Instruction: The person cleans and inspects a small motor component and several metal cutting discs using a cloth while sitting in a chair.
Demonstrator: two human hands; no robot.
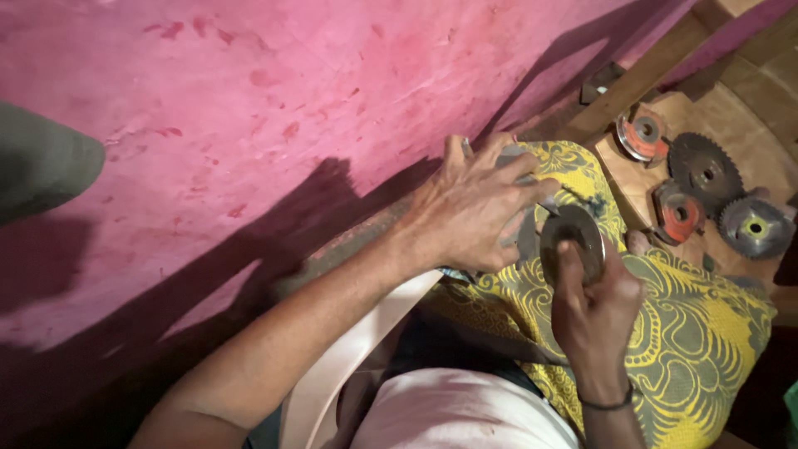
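Two hands work over a yellow patterned cloth [665, 333] on the lap: right hand [594, 303] pinches a round metal disc [572, 237], left hand [474, 208] fingers spread just beside it. Pink wall [274, 91] left; four toothed cutter wheels [702, 170] on a wooden board [748, 108] far right.

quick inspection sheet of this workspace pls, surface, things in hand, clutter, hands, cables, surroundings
surface: yellow patterned cloth over the lap; wooden board beyond it.
job's things: round metal disc held upright over the cloth; a small metal part under the other hand, mostly hidden.
clutter: four toothed cutter wheels on the board, two with orange faces, one dark saw-like wheel, one grey wheel with a yellow centre.
grippers: right hand grips the disc; left hand spread with fingers curled on the hidden part.
cables: nothing seen.
surroundings: pink stained wall; wooden beam.
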